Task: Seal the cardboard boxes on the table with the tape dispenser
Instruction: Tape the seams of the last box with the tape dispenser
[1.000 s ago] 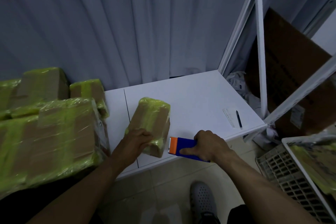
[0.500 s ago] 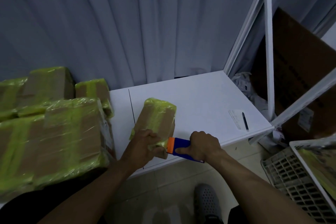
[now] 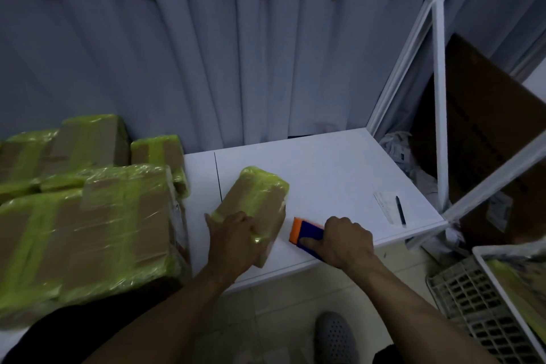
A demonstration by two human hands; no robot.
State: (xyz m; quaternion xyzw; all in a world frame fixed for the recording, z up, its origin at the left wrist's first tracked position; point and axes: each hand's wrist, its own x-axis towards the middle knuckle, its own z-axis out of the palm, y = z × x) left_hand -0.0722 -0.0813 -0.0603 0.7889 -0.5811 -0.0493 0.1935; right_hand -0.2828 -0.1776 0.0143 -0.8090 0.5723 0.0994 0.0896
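A small cardboard box point(image 3: 256, 201) wrapped in yellow-green tape lies near the front edge of the white table point(image 3: 331, 168). My left hand point(image 3: 233, 241) holds its near end, thumb on the left side and fingers over the top. Just to its right, my right hand point(image 3: 344, 241) grips the blue tape dispenser point(image 3: 307, 235), whose orange end points at the box's right side with a small gap between them. The dispenser's handle is hidden under my hand.
A stack of taped boxes point(image 3: 85, 216) fills the table's left side. A paper slip point(image 3: 385, 205) and a black pen point(image 3: 400, 210) lie at the right. White shelf posts point(image 3: 439, 127) frame the table. A plastic crate point(image 3: 484, 313) stands on the floor at the right.
The dispenser's orange end touched the box's near right corner half a second ago; now it sits a little to the right, apart from the box. My left hand stays on the box.
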